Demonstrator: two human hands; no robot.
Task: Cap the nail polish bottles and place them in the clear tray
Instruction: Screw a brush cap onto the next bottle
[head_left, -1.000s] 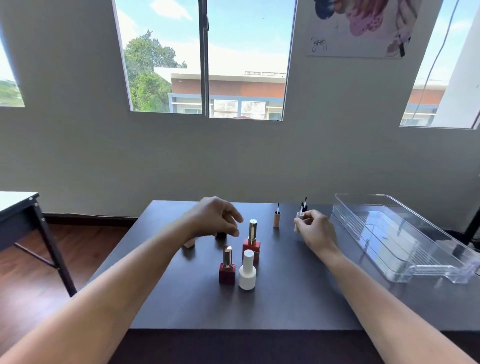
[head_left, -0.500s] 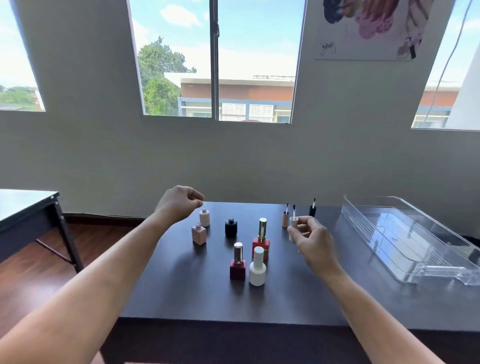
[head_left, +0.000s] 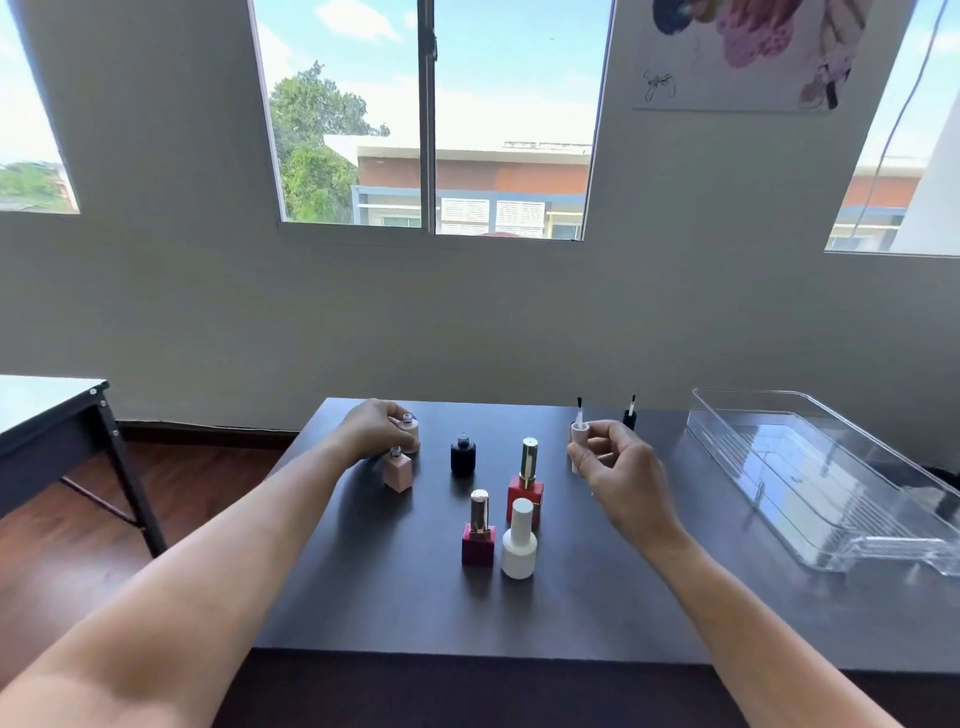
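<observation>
- Head view: the left hand (head_left: 371, 434) sits left of and just beyond the black bottle (head_left: 463, 456). Its fingers (head_left: 397, 421) are curled round the pale pink bottle (head_left: 411, 427), which stands open-necked on the worktop (head_left: 395, 597).
- Right of the black bottle and raised off the worktop, the right hand (head_left: 621, 475) pinches the pink brush cap (head_left: 580, 433) between thumb and fingertips (head_left: 601, 429). The brush seems to hang downward, but it is too thin to be sure.
- Bottle and cap are well apart, with the black bottle between them.
- The step in hand, as I judge it, is bringing the two together. Keep the bottle upright, guide the brush straight into the neck, then twist until snug. A tilted entry could smear polish on the rim.
- A second pink bottle (head_left: 398, 472), also uncapped, stands left of the black bottle, so check which bottle the cap fits.
- The clear tray (head_left: 831, 467) lies well right of the black bottle.
</observation>
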